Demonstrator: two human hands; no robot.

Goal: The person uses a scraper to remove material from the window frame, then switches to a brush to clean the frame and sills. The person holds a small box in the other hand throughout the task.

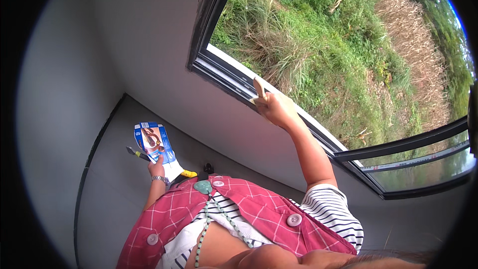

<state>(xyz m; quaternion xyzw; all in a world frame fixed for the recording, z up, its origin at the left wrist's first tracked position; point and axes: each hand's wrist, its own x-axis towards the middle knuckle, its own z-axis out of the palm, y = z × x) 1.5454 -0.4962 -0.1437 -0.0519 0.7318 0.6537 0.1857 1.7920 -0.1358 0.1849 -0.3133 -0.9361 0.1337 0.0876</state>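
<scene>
My right hand (279,110) is closed around a flat brush with a pale wooden handle (258,86), held at the lower track of the black window frame (227,76). The bristles are mostly hidden by the frame and hand, so contact with the track is unclear. Lower left, my left hand (157,166) grips an opened blue and white cardboard box (158,142) with a printed picture. A scraper-like tool with a pointed grey metal blade and black and yellow-green handle (140,154) is in the same hand. A yellow object (189,173) shows beside the box, its kind unclear.
The sill and wall (239,134) run diagonally under the open window. A glass sash (418,170) stands at the right. Outside are grass, bushes and dry stalks. A dark skirting line (98,145) edges the grey floor at the left.
</scene>
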